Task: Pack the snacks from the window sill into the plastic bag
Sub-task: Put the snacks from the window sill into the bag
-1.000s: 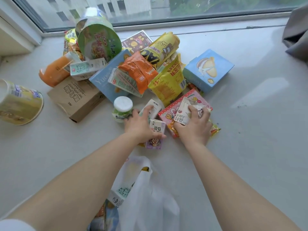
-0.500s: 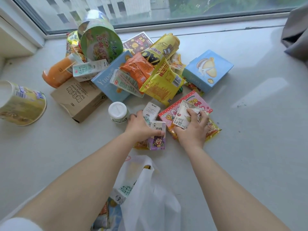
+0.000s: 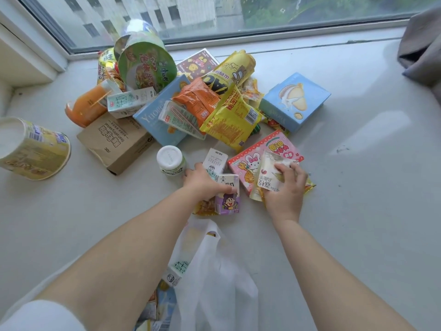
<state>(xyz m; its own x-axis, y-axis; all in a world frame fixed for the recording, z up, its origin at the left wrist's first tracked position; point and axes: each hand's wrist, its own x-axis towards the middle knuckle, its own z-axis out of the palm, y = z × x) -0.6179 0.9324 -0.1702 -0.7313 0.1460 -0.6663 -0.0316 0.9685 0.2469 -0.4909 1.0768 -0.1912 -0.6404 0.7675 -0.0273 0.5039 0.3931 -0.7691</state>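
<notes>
On the pale window sill point(image 3: 346, 211), hard against the glass at the far edge, the snacks lie in a loose heap from the back left corner toward the middle; the left hand point(image 3: 202, 182) curls its fingers round a small purple drink carton point(image 3: 228, 198) at the heap's near edge, with a second white carton point(image 3: 214, 161) seemingly caught under the same fingers, though the grip there is hard to read; just left of that hand stands a white-capped jar point(image 3: 170, 161); the right hand point(image 3: 285, 187) pinches a pale tea packet point(image 3: 269, 174) that lies over a pink box point(image 3: 265, 154), thumb beneath and fingers bent over its top; behind them a yellow crisp bag point(image 3: 232, 120) leans on an orange packet point(image 3: 198, 99), and a blue box point(image 3: 294, 101) marks the heap's right edge; a green noodle cup point(image 3: 145, 60) lies tipped near the window frame, a brown carton point(image 3: 114, 142) sits at the left, and a yellow cup point(image 3: 33, 149) lies on its side well apart at the left border; the white plastic bag point(image 3: 214, 271) hangs open between the forearms at the sill's near edge, cartons showing inside; the sill's right half lies bare up to a grey cloth point(image 3: 422, 46) in the far right corner.
</notes>
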